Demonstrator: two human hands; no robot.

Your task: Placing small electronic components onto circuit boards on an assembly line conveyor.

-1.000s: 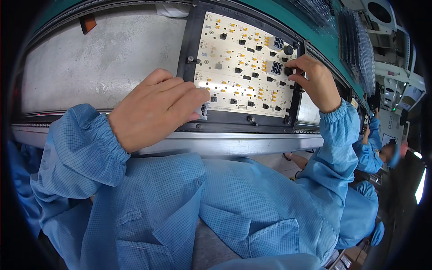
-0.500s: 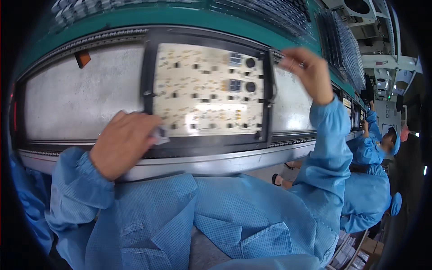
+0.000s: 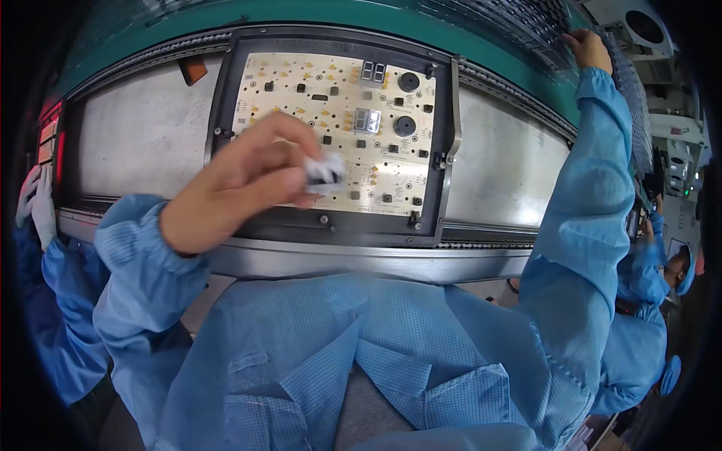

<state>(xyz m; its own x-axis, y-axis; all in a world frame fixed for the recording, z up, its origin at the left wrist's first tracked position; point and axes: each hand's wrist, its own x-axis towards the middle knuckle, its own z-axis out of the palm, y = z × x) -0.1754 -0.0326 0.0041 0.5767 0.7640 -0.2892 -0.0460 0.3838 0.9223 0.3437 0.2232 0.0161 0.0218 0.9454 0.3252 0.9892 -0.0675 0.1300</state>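
Observation:
My left hand [image 3: 252, 177] is closed around a small white-and-black part [image 3: 326, 174], blurred by motion, above the lower left of a cream circuit board [image 3: 301, 71]. The board lies in a black frame [image 3: 331, 225] and carries two-digit displays [image 3: 367, 120], round black buzzers [image 3: 404, 125] and several small black switches. My right hand [image 3: 590, 51] reaches to the far right, its fingertips drawn together at the stacked clear trays [image 3: 545, 30]. Whatever those fingertips pinch is too small to make out.
The frame rests on a conveyor with chain rails [image 3: 511, 84] and a metal bed [image 3: 135, 135]. An orange-brown piece [image 3: 193, 70] lies at the bed's far edge. At left are another person's white-gloved hands [image 3: 36, 199]; other people in blue [image 3: 639, 338] work at right.
My right hand has moved from the frame's right edge out to the far-right trays. My left hand has lifted the white-and-black part from the frame's near left corner over the board.

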